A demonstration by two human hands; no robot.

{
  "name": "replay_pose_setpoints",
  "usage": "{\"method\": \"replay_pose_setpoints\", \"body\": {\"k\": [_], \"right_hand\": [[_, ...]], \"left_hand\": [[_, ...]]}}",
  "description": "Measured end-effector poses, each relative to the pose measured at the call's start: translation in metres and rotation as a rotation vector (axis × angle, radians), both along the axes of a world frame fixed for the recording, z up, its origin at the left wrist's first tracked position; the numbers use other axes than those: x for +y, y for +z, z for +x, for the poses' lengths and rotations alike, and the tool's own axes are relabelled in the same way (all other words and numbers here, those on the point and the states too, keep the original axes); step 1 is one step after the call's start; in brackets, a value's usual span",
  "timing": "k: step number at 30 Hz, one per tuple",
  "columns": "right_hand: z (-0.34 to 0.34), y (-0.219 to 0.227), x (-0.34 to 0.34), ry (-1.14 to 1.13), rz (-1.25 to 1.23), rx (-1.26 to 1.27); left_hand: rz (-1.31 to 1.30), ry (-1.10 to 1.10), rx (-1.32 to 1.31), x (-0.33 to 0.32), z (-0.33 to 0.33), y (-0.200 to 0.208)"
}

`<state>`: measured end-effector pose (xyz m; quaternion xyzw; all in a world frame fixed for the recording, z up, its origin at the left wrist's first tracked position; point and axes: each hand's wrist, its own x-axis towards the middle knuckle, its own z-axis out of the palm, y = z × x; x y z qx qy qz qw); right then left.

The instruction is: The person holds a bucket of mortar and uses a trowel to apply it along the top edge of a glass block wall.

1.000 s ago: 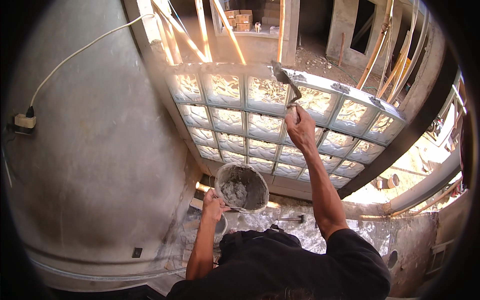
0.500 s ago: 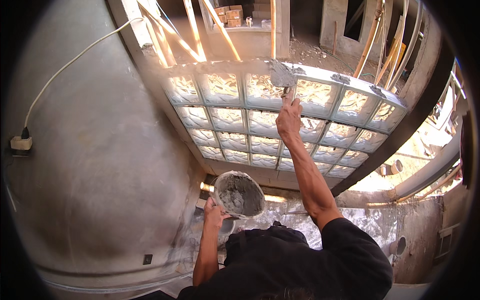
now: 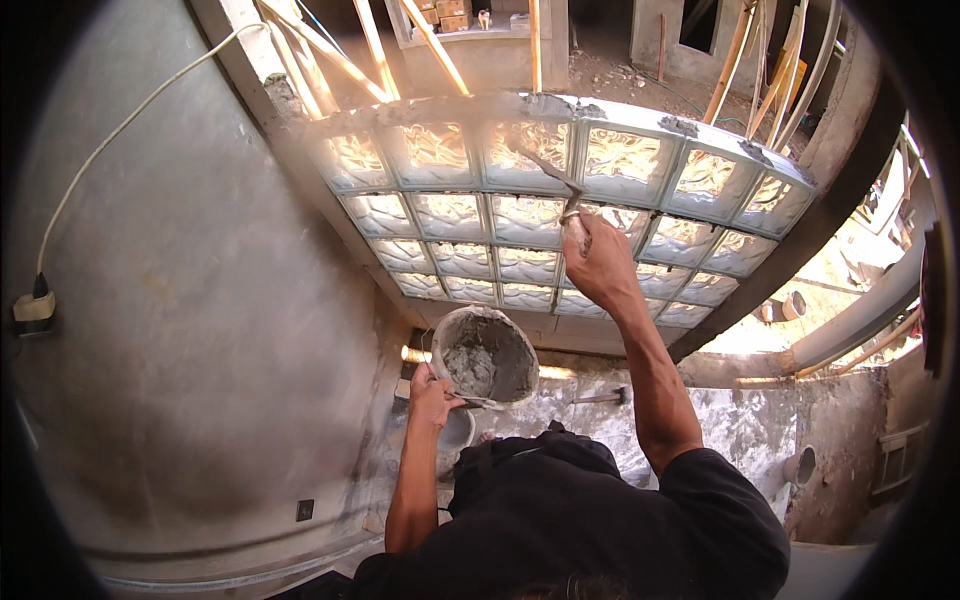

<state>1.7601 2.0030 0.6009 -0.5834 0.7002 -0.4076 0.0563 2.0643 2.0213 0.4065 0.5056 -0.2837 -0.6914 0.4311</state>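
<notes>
My right hand [image 3: 603, 262] is closed round the handle of a trowel [image 3: 574, 192]. Its thin blade, seen nearly edge-on, hangs in front of the upper rows of a glass block wall [image 3: 624, 163]; I cannot tell whether it touches. Lower down, my left hand [image 3: 430, 398] grips the rim of a bucket [image 3: 515, 368]. The bucket is tilted so its mouth faces up, with wet grey mortar [image 3: 470, 370] inside. Grey mortar patches [image 3: 680, 126] lie along the wall's top edge.
A smooth grey wall [image 3: 200, 300] rises at left, with a white cable [image 3: 130, 110] and a socket block [image 3: 35, 308]. A hammer [image 3: 604, 397] lies on the dusty ledge below the glass blocks. Wooden poles [image 3: 433, 45] stand behind them.
My right hand has come down and back from the wall's top edge, and the trowel blade has turned nearly edge-on. The bucket appears slightly higher in view.
</notes>
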Motion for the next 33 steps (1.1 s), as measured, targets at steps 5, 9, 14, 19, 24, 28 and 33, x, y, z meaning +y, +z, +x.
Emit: {"method": "replay_pose_setpoints", "body": {"k": [5, 9, 14, 19, 24, 28, 33], "right_hand": [[-0.004, -0.029, 0.047, 0.144, 0.365, -0.485], [-0.019, -0.078, 0.075, 0.299, 0.274, -0.116], [-0.015, -0.141, 0.092, 0.348, 0.518, 0.339], [0.023, -0.152, 0.068, 0.436, 0.720, 0.373], [-0.009, -0.230, 0.052, 1.112, 0.091, 0.661], [0.008, -0.225, 0.085, 0.939, 1.032, -0.566], [0.012, -0.202, 0.104, 0.915, 1.175, -0.771]], "left_hand": [[0.032, -0.040, -0.057, -0.004, -0.003, -0.002], [-0.038, -0.069, -0.047, 0.001, -0.004, 0.010], [-0.160, -0.137, -0.031, 0.003, -0.014, 0.026], [-0.311, -0.185, -0.160, 0.017, -0.036, 0.055], [-0.419, -0.239, -0.319, 0.024, -0.048, 0.062], [-0.401, -0.285, -0.371, 0.037, -0.050, 0.060], [-0.341, -0.253, -0.348, 0.055, -0.030, 0.037]]}}
